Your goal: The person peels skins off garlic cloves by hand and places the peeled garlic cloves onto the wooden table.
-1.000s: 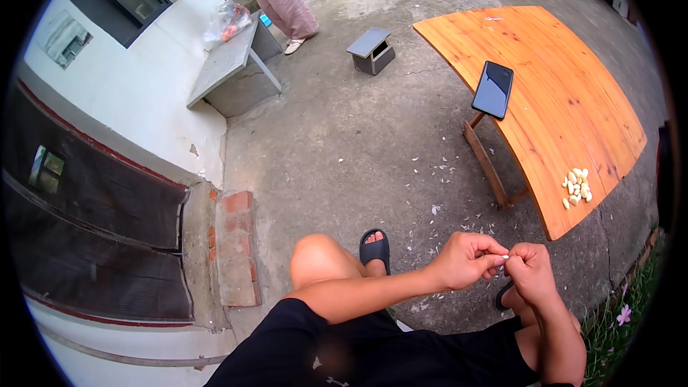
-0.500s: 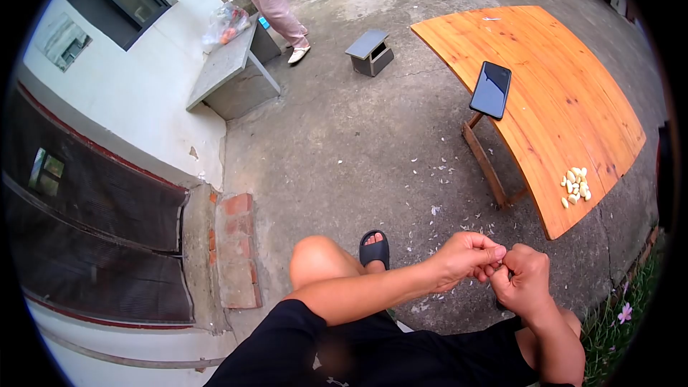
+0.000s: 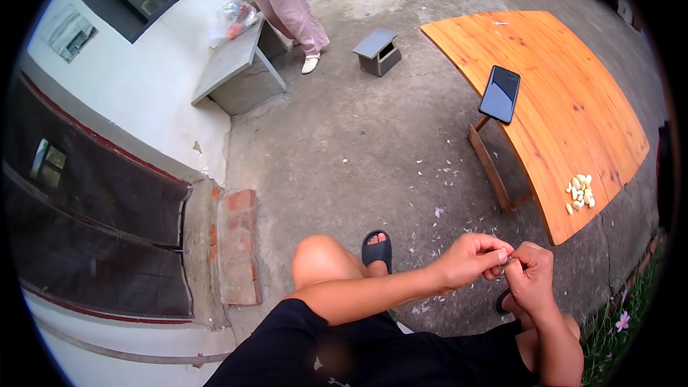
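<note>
Clear bag point(image 3: 244, 13) w/ reddish contents point(image 3: 235, 30) sits on bench point(image 3: 228, 64) across yard point(image 3: 344, 136) fr wooden table point(image 3: 566, 93), & nr table your L hand point(image 3: 469, 261) & R hand point(image 3: 530, 276) pinch tiny unclear bit point(image 3: 509, 259).

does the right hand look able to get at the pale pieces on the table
Probably yes: the pale pieces lie at the near end of the table, with nothing seen between them and the right hand, though it's busy beside the left hand.

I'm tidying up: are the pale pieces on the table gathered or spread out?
Gathered: the pale pieces lie close together near one end of the table.
</note>
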Available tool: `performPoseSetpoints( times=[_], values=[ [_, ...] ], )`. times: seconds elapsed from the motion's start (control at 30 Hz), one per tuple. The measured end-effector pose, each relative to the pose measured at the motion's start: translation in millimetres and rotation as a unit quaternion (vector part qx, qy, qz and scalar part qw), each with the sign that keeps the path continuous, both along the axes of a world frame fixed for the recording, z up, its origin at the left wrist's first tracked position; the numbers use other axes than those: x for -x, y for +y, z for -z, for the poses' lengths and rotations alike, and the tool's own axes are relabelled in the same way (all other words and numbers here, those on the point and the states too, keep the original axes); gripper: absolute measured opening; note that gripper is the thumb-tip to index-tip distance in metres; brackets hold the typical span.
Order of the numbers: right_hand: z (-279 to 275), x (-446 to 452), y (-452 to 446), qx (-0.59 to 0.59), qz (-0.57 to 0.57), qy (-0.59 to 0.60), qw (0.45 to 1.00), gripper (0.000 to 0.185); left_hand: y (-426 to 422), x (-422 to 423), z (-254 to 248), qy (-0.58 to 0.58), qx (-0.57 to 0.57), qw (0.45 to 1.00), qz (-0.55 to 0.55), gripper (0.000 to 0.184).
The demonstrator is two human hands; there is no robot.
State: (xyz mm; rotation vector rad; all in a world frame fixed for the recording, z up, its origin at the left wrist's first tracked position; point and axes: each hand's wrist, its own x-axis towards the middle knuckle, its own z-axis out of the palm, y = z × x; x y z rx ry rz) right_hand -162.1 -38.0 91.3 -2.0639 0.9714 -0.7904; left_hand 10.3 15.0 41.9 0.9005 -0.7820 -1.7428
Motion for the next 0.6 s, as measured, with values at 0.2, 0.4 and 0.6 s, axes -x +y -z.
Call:
performPoseSetpoints(
  times=[0.2,0.4,0.6],
  values=[
    [22,17,-22,-0.121,0.062,0.011,0.991,0.014,-4,-11,-18,0.022,-0.022,0.999,-0.015,0.027],
    [12,22,-27,-0.153,-0.074,0.171,0.970,0.008,-7,-14,-14,-0.001,-0.042,0.999,0.033,0.026],
    [-5,11,-16,-0.315,-0.116,-0.122,0.934,0.039,-8,-10,-5,-0.043,-0.075,0.995,0.052,0.028]
  ],
)
